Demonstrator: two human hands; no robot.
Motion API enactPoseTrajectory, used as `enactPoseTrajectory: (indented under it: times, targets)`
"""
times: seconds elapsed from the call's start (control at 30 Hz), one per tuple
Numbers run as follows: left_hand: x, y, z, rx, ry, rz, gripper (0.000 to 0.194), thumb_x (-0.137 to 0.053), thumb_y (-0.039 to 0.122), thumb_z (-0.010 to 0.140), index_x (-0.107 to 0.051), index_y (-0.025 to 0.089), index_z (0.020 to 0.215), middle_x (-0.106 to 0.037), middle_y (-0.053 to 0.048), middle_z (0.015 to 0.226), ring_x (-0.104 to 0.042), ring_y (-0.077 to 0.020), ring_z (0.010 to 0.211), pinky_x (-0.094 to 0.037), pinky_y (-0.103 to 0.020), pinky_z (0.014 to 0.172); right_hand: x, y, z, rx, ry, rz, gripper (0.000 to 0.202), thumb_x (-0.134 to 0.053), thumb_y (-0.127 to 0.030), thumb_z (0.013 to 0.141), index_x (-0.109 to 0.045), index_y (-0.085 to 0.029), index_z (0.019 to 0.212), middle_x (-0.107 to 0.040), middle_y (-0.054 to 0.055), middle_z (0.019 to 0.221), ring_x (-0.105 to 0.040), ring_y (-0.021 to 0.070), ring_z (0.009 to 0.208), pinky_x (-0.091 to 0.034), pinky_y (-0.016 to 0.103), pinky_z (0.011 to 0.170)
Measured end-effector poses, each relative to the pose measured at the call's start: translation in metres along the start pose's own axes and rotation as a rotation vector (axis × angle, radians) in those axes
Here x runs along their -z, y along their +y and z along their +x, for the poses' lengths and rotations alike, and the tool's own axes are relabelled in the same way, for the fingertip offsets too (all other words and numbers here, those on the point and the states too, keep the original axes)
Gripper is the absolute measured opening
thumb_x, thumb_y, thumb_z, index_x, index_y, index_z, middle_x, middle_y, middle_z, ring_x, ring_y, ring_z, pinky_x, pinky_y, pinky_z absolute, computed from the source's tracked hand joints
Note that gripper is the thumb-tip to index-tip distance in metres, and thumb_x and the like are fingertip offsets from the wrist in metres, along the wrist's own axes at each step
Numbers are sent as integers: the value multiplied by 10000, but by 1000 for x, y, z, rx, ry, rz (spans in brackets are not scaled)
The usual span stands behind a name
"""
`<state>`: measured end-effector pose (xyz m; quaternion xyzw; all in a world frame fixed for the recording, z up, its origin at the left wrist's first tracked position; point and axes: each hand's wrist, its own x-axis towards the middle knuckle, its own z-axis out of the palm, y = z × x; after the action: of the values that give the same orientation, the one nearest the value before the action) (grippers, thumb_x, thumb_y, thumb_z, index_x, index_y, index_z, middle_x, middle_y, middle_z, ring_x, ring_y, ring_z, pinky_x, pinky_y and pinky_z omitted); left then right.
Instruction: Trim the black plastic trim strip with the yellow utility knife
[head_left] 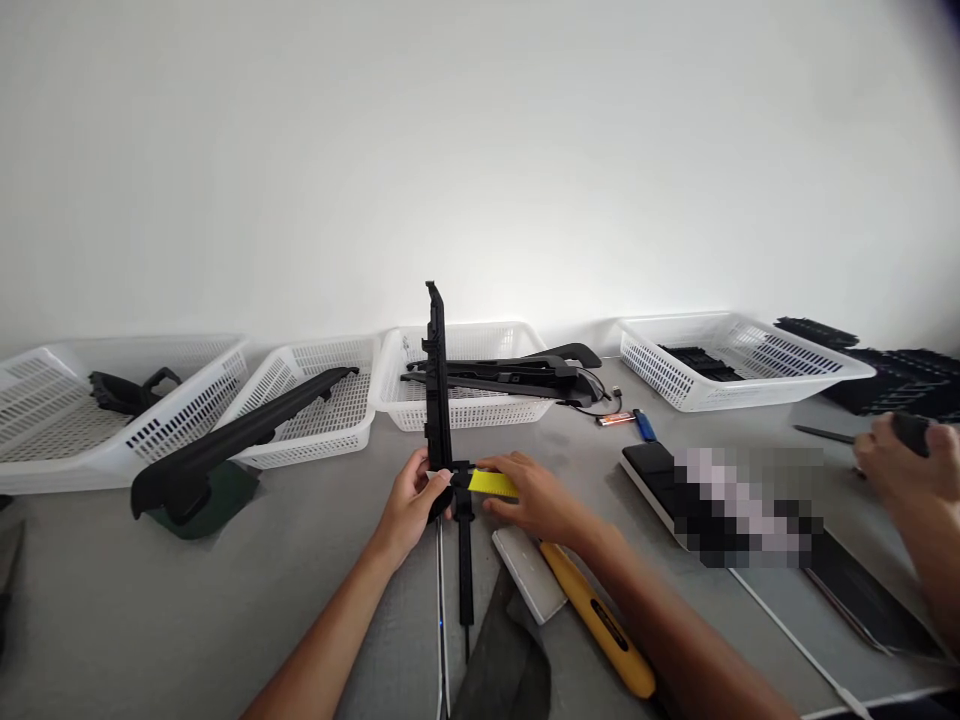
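My left hand (409, 510) is closed on the lower end of a long black plastic trim piece (436, 380), which stands upright. A small white bit shows at its thumb. My right hand (536, 495) has its fingers around a bright yellow strip-like tool (493, 484), whose dark end meets the trim piece by my left thumb. The tool's exact kind is unclear. Just below lies a narrow black bar (466, 570). Under my right forearm are a yellow-orange handled tool (596, 615) and a pale grey block (529, 573), beside a dark cloth (504, 655).
White baskets (435, 415) with black parts line the wall. Another black trim piece (240, 430) leans across a left basket. A blue lighter-like item (643, 425), a black-and-white device (652, 490) and a white cable (795, 640) lie rightward. Another person's hand (904, 465) holds something dark.
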<state>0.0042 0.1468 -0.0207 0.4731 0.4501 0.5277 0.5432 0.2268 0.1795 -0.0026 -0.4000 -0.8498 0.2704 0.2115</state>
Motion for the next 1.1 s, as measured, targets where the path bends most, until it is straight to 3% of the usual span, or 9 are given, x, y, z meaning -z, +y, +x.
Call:
enactPoseTrajectory:
  times: [0.07, 0.17, 0.27, 0.37, 0.43, 0.57, 0.77, 0.93, 1.1]
  targets:
    - [0, 1, 0, -3, -3, -2, 485, -781, 508, 858, -577, 192, 1165, -654, 25, 882, -563, -93, 563, -537, -224, 489, 0, 4, -5, -20, 16, 3, 431, -721, -216, 908, -676, -215, 1336, -720, 93, 1297, -617, 285, 1224, -479, 457, 1093]
    - [0, 2, -1, 0, -11, 11, 462, -772, 505, 868, -585, 197, 1158, -654, 28, 881, -571, -87, 554, -533, -220, 506, 18, 11, -32, -68, 120, -16, 384, -686, -328, 962, -683, -220, 1331, -713, 96, 1307, -598, 293, 1267, -475, 466, 1103]
    - [1, 2, -1, 4, -6, 28, 451, -768, 507, 868, -587, 202, 1146, -652, 34, 863, -571, -83, 544, -516, -211, 505, 47, 22, -83, -122, 389, -95, 363, -599, -448, 1012, -686, -254, 1306, -703, 89, 1308, -621, 281, 1245, -491, 466, 1093]
    - [1, 1, 0, 7, -4, 40, 450, -767, 511, 865, -588, 207, 1144, -655, 34, 860, -575, -87, 538, -517, -218, 511, 70, 40, -143, -282, 797, -371, 481, -570, -566, 985, -679, -235, 1317, -698, 128, 1285, -601, 343, 1269, -475, 537, 1100]
    - [1, 0, 0, 2, -8, 45, 450, -766, 515, 863, -587, 206, 1138, -656, 36, 843, -580, -91, 530, -519, -225, 516, 77, 55, -180, -416, 906, -546, 579, -472, -633, 995, -682, -208, 1327, -627, 167, 1415, -514, 402, 1387, -376, 620, 1184]
    - [2, 0, 1, -3, -17, 65, 427, -748, 508, 885, -589, 205, 1140, -655, 37, 855, -587, -87, 534, -517, -222, 528, 76, 85, -229, -558, 840, -690, 745, -347, -758, 970, -710, -191, 1289, -401, 185, 1634, -383, 469, 1506, -309, 681, 1220]
    - [4, -1, 1, -5, -21, 87, 421, -743, 500, 896, -586, 208, 1155, -662, 28, 913, -580, -79, 538, -519, -227, 536, 73, 108, -244, -582, 711, -657, 779, -355, -793, 952, -719, -199, 1301, -415, 188, 1618, -435, 484, 1460, -388, 672, 1173]
    - [4, -1, 1, 10, -15, 96, 436, -744, 508, 890, -584, 214, 1170, -673, 24, 928, -589, -81, 535, -510, -225, 529, 77, 105, -242, -613, 749, -646, 813, -341, -830, 930, -708, -210, 1307, -424, 169, 1625, -413, 490, 1473, -371, 696, 1176]
    - [2, 2, 0, 20, -8, 85, 444, -743, 512, 881, -593, 211, 1170, -678, 18, 949, -587, -82, 541, -524, -226, 529, 75, 78, -229, -553, 830, -631, 721, -388, -776, 946, -665, -217, 1309, -476, 167, 1589, -437, 454, 1468, -342, 657, 1207]
